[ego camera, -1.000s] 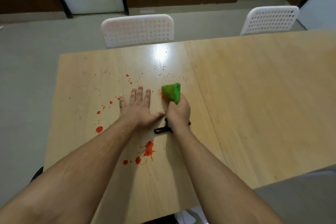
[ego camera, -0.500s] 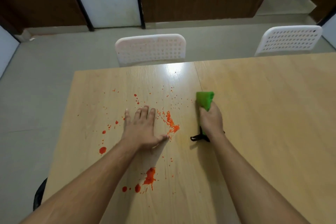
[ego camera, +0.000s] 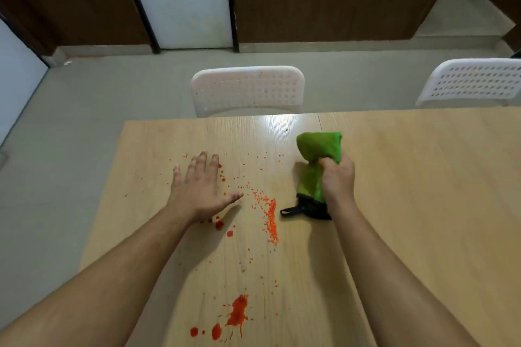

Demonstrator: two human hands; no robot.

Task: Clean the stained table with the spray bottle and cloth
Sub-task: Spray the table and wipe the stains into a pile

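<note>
A light wooden table (ego camera: 408, 177) carries red stains: a smeared streak of red specks (ego camera: 270, 220) near the middle and a larger splat (ego camera: 238, 313) close to the near edge. My right hand (ego camera: 337, 180) grips a bunched green cloth (ego camera: 320, 149) with a black edge and loop, pressed on the table to the right of the streak. My left hand (ego camera: 198, 189) lies flat on the tabletop with fingers spread, left of the streak, among small red dots. No spray bottle is in view.
Two white perforated chairs stand at the table's far edge, one (ego camera: 248, 90) straight ahead and one (ego camera: 473, 82) at the right. A seam (ego camera: 321, 124) runs down the tabletop by the cloth. Grey floor lies to the left.
My right hand has swept the cloth from the stained middle out to the right, leaving a smeared streak of red specks. The left hand has stayed flat on the table.
</note>
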